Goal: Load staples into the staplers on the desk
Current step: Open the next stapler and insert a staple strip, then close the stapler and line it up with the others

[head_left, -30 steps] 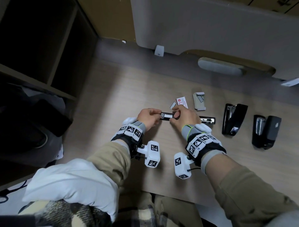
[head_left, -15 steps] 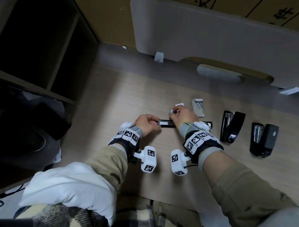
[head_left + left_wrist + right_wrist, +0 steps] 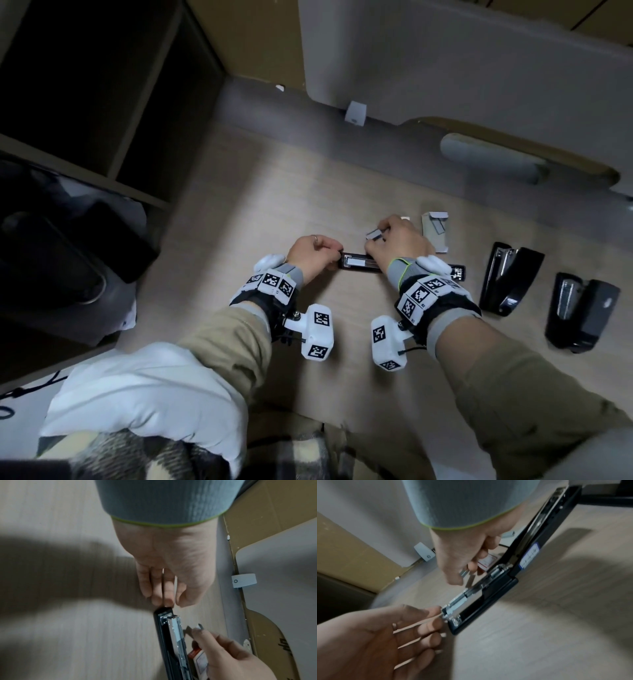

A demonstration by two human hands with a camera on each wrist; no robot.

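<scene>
On the wooden desk [image 3: 239, 192], the left hand [image 3: 310, 255] steadies the near end of the opened-flat black stapler [image 3: 359, 265], its fingertips [image 3: 161, 600] pressed against that end and only lightly bent. Just right of it, the right hand [image 3: 397, 240] pinches a short strip of staples [image 3: 374, 234] between thumb and fingers, held just above the stapler's metal channel [image 3: 471, 593]. Farther right lie a small opened staple box [image 3: 435, 231] and two more black staplers [image 3: 510, 279], both hinged open.
</scene>
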